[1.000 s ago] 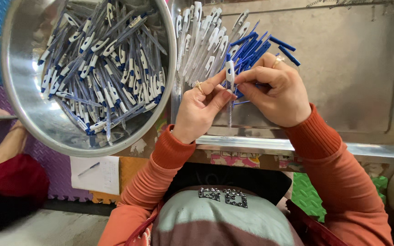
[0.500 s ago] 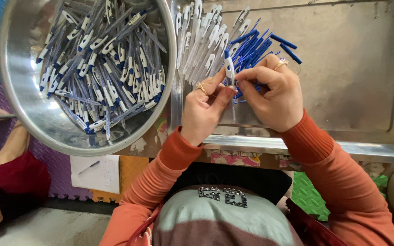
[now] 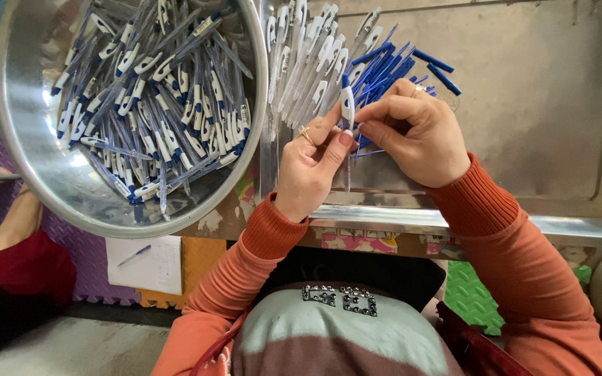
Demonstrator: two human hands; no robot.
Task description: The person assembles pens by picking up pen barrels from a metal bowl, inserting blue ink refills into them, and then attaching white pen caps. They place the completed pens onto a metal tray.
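A round steel bowl (image 3: 50,174) heaped with finished pens overhangs the desk's near edge at left. Beside it, the left hand (image 3: 308,167) and right hand (image 3: 416,136) both pinch one white-and-blue pen (image 3: 347,104) upright over the steel tray (image 3: 559,139). Loose pen parts (image 3: 377,66) lie behind; the tray's right half is bare.

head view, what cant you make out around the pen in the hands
- Head view: the pen lower barrel is blurred and partly covered by the left hand.
- What the right hand holds besides it: hidden under its fingers.
- The metal tray is cut off by the right edge.
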